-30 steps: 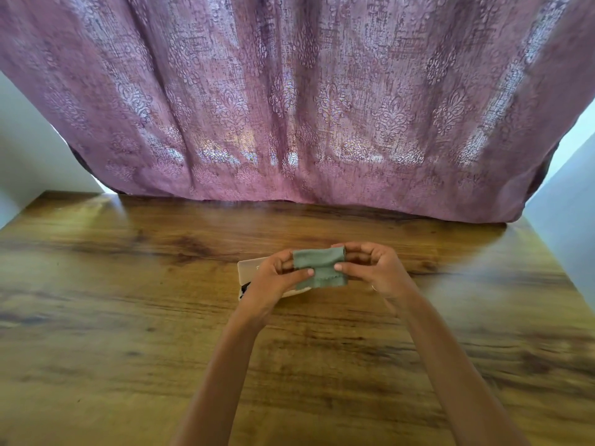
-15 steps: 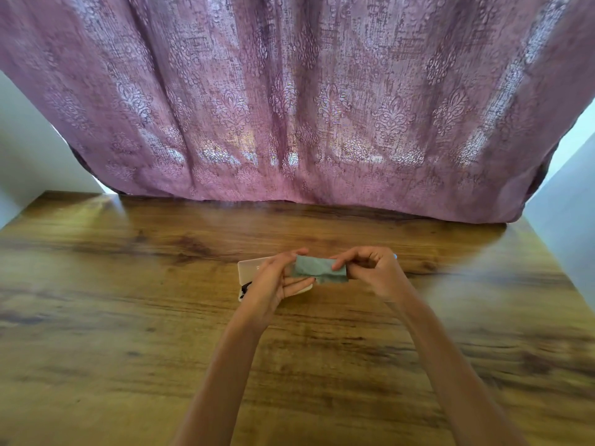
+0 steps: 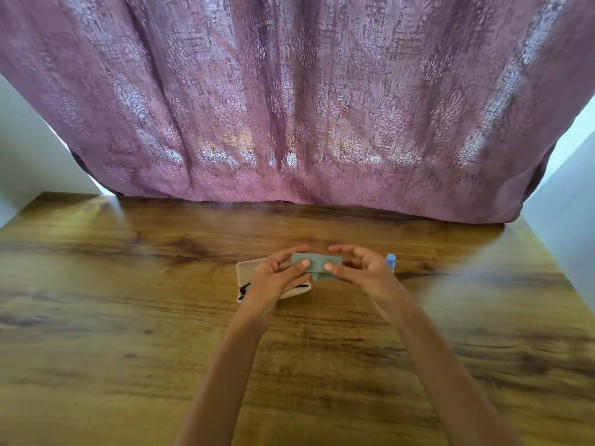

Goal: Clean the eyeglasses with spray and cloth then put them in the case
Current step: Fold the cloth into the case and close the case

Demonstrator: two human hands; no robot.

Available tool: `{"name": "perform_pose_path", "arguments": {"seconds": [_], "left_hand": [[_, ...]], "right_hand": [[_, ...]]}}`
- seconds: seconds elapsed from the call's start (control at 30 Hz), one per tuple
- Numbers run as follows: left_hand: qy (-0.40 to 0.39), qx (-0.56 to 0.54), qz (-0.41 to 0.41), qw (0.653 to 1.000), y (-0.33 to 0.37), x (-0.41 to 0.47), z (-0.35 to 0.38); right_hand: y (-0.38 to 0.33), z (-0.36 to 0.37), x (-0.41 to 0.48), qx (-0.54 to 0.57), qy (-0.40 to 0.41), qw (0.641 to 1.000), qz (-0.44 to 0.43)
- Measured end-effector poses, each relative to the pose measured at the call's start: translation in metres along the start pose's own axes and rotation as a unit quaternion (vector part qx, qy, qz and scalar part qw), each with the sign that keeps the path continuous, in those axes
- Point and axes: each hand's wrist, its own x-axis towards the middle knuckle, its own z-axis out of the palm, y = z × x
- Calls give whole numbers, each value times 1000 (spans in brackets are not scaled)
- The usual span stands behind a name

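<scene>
A small grey-green cloth, folded into a narrow strip, is held just above the table between both hands. My left hand pinches its left end with thumb and fingers. My right hand pinches its right end. Under my left hand lies an open beige glasses case, with dark eyeglasses showing inside at its left end; most of them are hidden. The blue cap of a spray bottle peeks out behind my right hand.
The wooden table stretches wide on all sides of the hands. A mauve patterned curtain hangs along its far edge. Pale walls stand at the far left and right.
The cloth has been folded down from a taller rectangle into a narrow strip. Both hands have dropped slightly, and the blue spray cap now shows behind the right hand.
</scene>
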Motion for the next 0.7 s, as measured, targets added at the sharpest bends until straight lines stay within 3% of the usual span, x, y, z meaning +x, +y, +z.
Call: {"name": "perform_pose_path", "arguments": {"seconds": [0.13, 0.27, 0.37, 0.47, 0.53, 0.63, 0.7], "left_hand": [[5, 16, 6, 1000, -1, 1, -4], [-3, 56, 2, 998, -8, 0, -10], [108, 159, 40, 980, -14, 5, -23], [278, 362, 99, 884, -22, 13, -51], [338, 395, 99, 849, -25, 18, -68], [357, 405, 10, 841, -26, 28, -87], [312, 394, -17, 864, -29, 35, -99]], "right_hand": [[3, -1, 3, 135, -19, 987, 79], [6, 2, 4, 124, 3, 990, 67], [6, 7, 5, 38, 49, 997, 42], [8, 6, 4, -101, 92, 991, -4], [8, 6, 3, -189, 107, 976, -26], [8, 7, 3, -234, 109, 965, -37], [7, 11, 5, -238, 101, 965, -38]]}}
